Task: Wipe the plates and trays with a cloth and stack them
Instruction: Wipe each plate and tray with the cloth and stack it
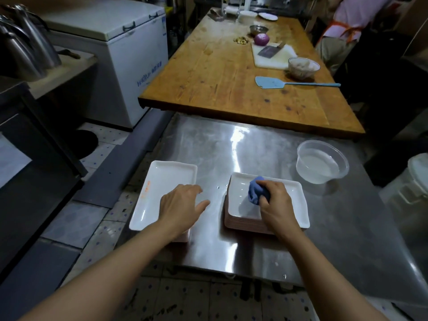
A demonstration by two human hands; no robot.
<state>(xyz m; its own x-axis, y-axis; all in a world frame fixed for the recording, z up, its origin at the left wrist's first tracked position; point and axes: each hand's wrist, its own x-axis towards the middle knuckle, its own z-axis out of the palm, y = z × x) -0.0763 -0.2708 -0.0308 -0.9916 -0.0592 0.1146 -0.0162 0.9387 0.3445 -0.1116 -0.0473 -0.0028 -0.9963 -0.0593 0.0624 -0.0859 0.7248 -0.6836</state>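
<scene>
The right hand (275,205) grips a bunched blue cloth (256,191), pressing it on the top white tray (289,205) of a stack at the near right of the steel bench (243,144). The left hand (181,202) rests with fingers relaxed and spread over another white tray (159,181) to the left, possibly touching its right rim. A clear tub (322,162) of water stands further right. A wooden table (220,72) lies beyond.

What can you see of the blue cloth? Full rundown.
The blue cloth is small, soft-looking fabric, bunched into a wad rather than spread flat. The right hand grips it, fingers curled over its top, pressing it onto the inside of the top white tray of the right-hand stack on the steel table. Only its left and upper part shows; the rest is hidden under the hand.
</scene>
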